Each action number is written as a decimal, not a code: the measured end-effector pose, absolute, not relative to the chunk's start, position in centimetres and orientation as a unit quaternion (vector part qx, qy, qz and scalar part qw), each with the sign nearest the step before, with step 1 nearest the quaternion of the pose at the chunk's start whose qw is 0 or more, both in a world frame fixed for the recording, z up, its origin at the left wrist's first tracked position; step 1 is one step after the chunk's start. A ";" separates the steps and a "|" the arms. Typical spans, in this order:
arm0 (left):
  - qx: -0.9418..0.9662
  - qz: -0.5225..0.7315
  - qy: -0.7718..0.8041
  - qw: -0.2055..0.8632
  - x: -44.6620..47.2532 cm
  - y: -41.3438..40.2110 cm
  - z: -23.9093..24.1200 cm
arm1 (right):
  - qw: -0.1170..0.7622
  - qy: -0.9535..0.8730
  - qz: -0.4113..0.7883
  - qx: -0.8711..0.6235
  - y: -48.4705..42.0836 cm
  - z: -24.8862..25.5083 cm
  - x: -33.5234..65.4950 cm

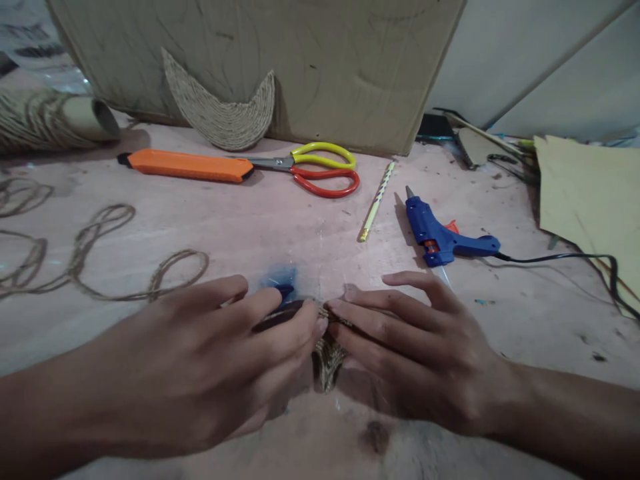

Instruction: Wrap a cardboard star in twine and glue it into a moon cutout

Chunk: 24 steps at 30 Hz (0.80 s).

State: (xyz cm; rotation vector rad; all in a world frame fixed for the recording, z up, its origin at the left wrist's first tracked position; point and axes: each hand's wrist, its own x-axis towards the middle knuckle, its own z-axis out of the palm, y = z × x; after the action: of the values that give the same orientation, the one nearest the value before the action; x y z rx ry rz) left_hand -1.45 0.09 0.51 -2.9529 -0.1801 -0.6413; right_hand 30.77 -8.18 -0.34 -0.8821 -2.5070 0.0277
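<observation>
Apparently at a pressing step, pinching the twine piece (328, 365) at the near centre of the tabletop (320, 230) with the left hand (220, 363), touching with the right hand (435, 340), fingers extended, grip unclear; next, press evenly.

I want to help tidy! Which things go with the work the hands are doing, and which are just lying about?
Probably belong:
- small twine piece, touched by the left hand and right hand
- loose twine
- twine crescent
- glue gun
- scissors

Probably just lying about:
- pencil
- yellow paper
</observation>
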 end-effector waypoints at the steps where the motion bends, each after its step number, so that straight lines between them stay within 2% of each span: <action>1: -0.975 -0.205 -0.057 0.059 -1.3 0.1 0.9 | 0.247 -0.912 0.013 -0.326 -8.1 -0.4 30.8; 6: -0.986 -0.161 -0.032 0.042 -0.3 0.8 2.4 | 0.268 -0.907 0.039 -0.322 -7.8 -0.5 30.7; 16: -0.978 -0.201 -0.046 -0.011 0.6 0.5 1.5 | 0.291 -0.903 0.027 -0.316 -7.4 -0.3 30.7; 24: -0.977 -0.209 -0.038 -0.004 0.4 0.5 1.1 | 0.302 -0.898 0.055 -0.315 -7.3 -0.5 30.5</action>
State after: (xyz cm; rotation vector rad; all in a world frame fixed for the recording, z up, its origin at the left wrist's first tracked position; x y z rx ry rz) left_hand 0.43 0.53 1.06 -3.0779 -0.1201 -0.6577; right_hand 30.55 -7.33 -0.53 -0.8346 -2.3814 0.1448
